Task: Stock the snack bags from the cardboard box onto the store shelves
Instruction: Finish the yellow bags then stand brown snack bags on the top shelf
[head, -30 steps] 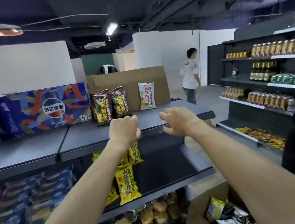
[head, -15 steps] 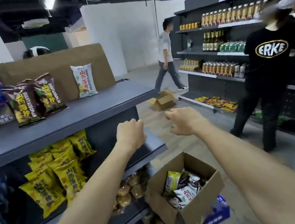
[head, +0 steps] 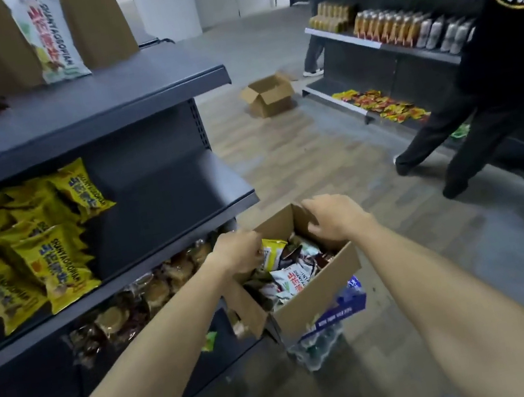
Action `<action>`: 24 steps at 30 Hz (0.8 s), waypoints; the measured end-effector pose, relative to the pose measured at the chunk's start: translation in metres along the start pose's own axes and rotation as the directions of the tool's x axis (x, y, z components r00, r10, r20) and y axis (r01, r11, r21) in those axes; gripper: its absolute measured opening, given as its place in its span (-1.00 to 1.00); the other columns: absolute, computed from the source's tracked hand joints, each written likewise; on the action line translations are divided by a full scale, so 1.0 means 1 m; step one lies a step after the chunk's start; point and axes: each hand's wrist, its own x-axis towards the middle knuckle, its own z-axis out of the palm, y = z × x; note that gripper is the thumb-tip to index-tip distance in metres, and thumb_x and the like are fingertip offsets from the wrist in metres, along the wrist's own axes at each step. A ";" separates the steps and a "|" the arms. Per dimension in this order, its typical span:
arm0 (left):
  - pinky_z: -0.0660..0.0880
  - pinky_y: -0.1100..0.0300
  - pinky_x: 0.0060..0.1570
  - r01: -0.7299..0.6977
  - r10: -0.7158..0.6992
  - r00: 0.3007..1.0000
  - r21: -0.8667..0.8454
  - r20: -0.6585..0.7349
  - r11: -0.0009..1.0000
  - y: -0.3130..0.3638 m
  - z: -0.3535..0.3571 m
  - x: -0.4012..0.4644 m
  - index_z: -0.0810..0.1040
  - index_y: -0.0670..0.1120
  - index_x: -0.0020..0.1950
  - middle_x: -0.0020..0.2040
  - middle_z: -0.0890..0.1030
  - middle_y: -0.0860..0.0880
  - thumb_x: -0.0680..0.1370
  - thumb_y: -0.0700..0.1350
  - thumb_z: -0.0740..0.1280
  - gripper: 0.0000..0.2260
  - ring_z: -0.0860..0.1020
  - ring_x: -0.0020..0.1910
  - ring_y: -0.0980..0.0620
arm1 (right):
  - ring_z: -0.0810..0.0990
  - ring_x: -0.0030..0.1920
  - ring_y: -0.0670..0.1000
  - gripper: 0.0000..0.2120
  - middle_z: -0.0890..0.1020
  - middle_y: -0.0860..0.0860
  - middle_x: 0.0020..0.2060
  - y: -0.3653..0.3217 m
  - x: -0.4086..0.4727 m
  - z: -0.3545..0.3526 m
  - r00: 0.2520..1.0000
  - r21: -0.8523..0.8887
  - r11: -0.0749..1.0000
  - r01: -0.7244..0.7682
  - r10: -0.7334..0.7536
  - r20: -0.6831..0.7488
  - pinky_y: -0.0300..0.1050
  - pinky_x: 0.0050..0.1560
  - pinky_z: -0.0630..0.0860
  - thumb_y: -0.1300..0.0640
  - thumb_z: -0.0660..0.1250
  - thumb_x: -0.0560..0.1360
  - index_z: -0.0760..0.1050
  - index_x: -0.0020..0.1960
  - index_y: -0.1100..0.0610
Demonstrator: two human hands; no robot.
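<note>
Head camera: my left hand (head: 238, 252) curls its fingers over the near-left rim of the cardboard box (head: 322, 295), though I cannot tell whether they grip a snack bag (head: 271, 253) there. My right hand (head: 335, 219) hangs loosely curled above the far corner, holding nothing. The box, full of bags, sits on a blue pack (head: 338, 310) just beside the shelf (head: 183, 190) edge. Bare floor (head: 333, 158) lies beyond, toward a person in black (head: 492, 73).
</note>
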 end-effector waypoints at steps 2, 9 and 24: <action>0.40 0.14 -0.33 0.004 0.000 0.998 -0.055 0.058 0.998 -0.003 0.020 0.008 0.51 -0.03 0.01 -0.05 0.62 -0.05 0.51 0.04 0.20 -0.80 0.61 -0.13 -0.13 | 0.59 0.07 0.20 -0.74 0.60 0.12 0.09 0.004 0.007 0.013 0.999 0.038 0.999 -0.036 0.035 0.041 0.01 -0.02 0.50 0.02 0.26 0.49 0.44 0.12 0.11; 0.52 0.14 -0.29 -0.005 0.067 0.965 -0.237 0.255 0.972 -0.021 0.090 0.046 0.51 -0.02 -0.14 -0.21 0.56 0.02 0.45 0.15 0.24 -0.76 0.53 -0.27 0.00 | 0.59 0.01 0.17 -0.80 0.59 0.09 0.05 0.008 0.034 0.066 0.972 0.082 0.988 -0.132 0.113 0.206 0.01 -0.07 0.52 0.03 0.26 0.54 0.42 0.12 0.08; 0.43 0.12 -0.17 -0.008 0.109 0.975 -0.460 0.194 0.888 -0.022 0.183 0.095 0.59 -0.19 -0.01 -0.05 0.60 -0.20 0.48 -0.04 0.39 -0.78 0.59 -0.05 -0.21 | 0.48 0.25 0.23 -0.59 0.48 0.18 0.25 -0.028 0.087 0.209 0.807 0.262 0.900 -0.347 0.145 0.572 0.04 0.19 0.44 0.13 0.29 0.54 0.35 0.36 0.15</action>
